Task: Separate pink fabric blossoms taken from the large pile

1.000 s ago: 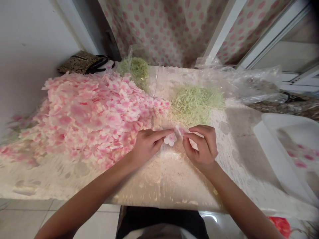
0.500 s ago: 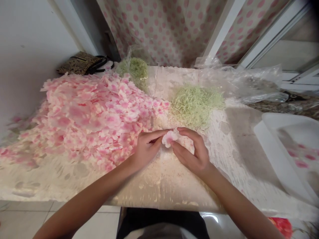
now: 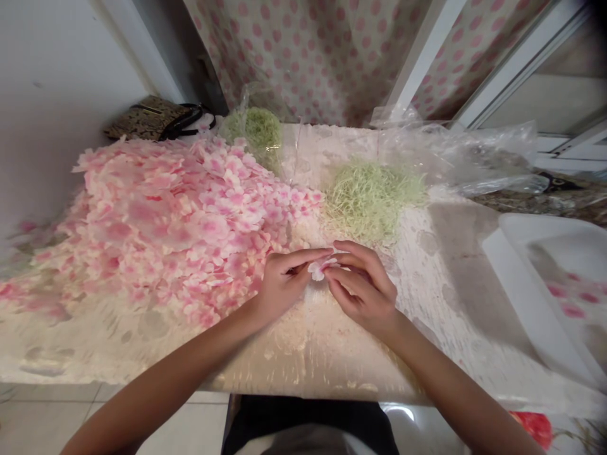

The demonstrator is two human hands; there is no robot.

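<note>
My left hand [image 3: 284,284] and my right hand [image 3: 363,287] meet over the table, with their fingertips pinching a small pink-and-white fabric blossom [image 3: 320,268]. The fingers hide part of the blossom. Just left of my left hand lies a large heap of pale pink fabric petals [image 3: 161,227], its edge close to my left wrist. Beyond my right hand, a nest of pale green fibre [image 3: 370,202] sits on the table, a short way above my fingers.
A second green fibre clump [image 3: 256,129] sits in a clear plastic bag at the far edge. Crumpled clear plastic [image 3: 455,151] lies at the back right. A white tray [image 3: 512,284] stands at the right, and a patterned handbag [image 3: 152,120] lies at the back left.
My right hand has moved left, closing in on my left hand. The blossom, separate pieces a second ago, is now pinched tighter between both hands' fingertips and looks narrower.
</note>
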